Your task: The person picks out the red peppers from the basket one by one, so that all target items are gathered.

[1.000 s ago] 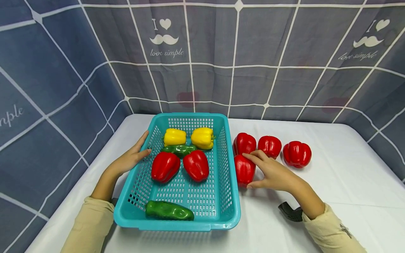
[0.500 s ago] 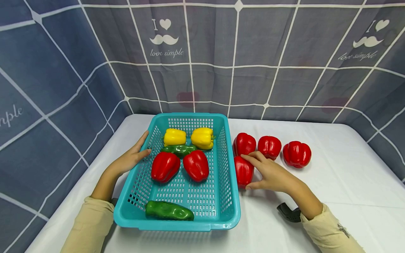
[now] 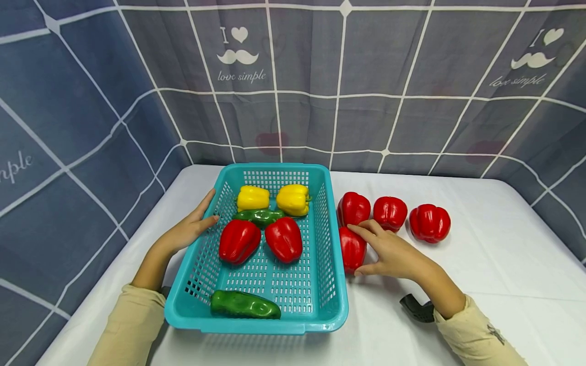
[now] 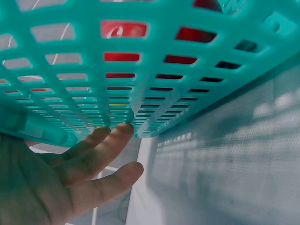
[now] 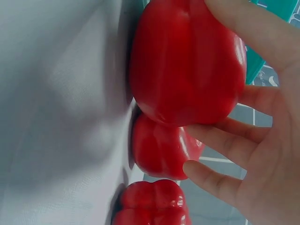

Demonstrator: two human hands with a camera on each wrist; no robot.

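Observation:
My left hand [image 3: 189,231] holds the left rim of a teal plastic basket [image 3: 339,305], thumb over the rim and fingers along the outer wall. In the left wrist view the fingers [image 4: 101,152] look fairly straight against the slatted side. Beside the basket's right wall, my right hand [image 3: 389,251] grips a red bell pepper [image 3: 352,249] between thumb and fingers. That pepper [image 5: 187,61] rests on the table. Inside the basket lie two yellow bell peppers [image 3: 293,200], two red bell peppers [image 3: 239,241], a small green pepper [image 3: 260,217] and a long green pepper [image 3: 244,305].
Behind the right hand, three more red bell peppers [image 3: 390,212] stand in a row on the white-covered table [image 3: 494,244]. A black strap [image 3: 417,308] is at the right wrist. Grey checked cloth [image 3: 366,66] walls the back and sides.
My right hand and the red bell pepper it grips have shifted slightly left and nearer. The left hand and the basket have stayed put.

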